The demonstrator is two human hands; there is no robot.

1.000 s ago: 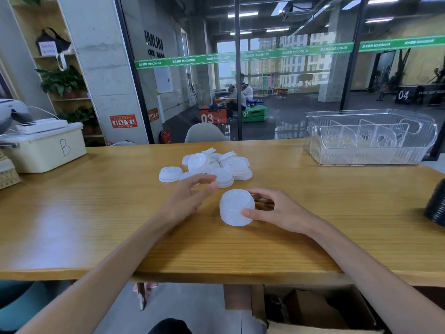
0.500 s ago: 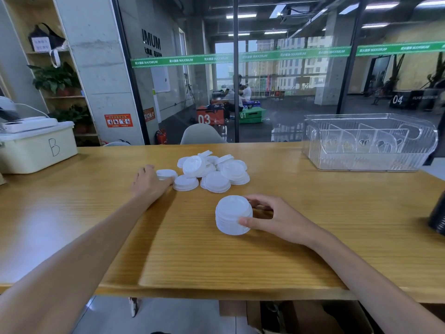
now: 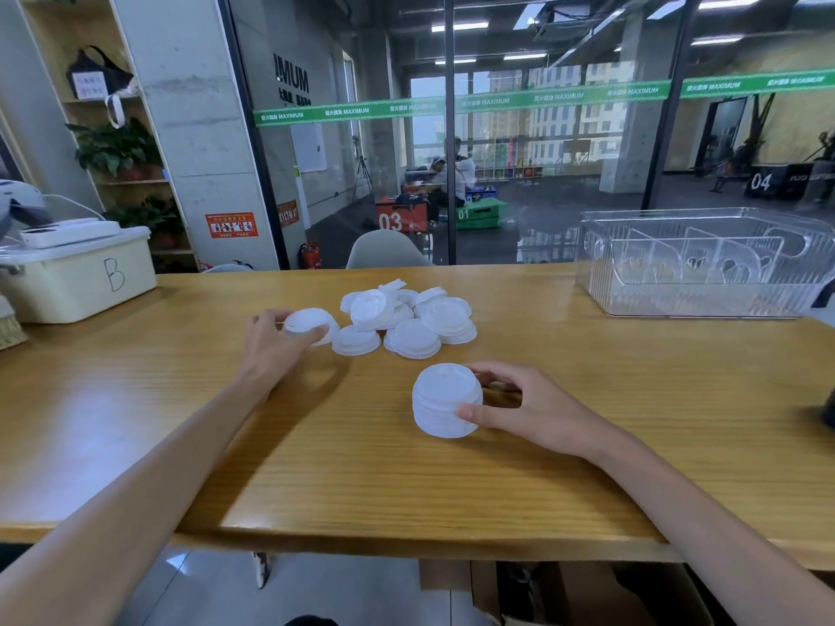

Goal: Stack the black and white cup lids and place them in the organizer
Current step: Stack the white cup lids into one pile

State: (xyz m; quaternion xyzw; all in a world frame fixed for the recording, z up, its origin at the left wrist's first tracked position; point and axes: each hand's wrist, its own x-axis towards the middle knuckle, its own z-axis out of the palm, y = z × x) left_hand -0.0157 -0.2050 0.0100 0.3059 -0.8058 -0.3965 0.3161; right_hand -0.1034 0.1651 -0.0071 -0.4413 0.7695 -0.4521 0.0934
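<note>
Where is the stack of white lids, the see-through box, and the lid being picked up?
stack of white lids (image 3: 445, 390): head view, top lid's face.
see-through organizer (image 3: 705, 305): head view, front wall.
single white lid (image 3: 309, 320): head view, its top, gripped by the left hand (image 3: 271, 341).

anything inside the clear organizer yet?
No lids visible inside the clear organizer; only its see-through dividers show. Its floor is blurred by the ribbed wall, so small items can't be ruled out. The white stack sits on the table in the right hand.
</note>
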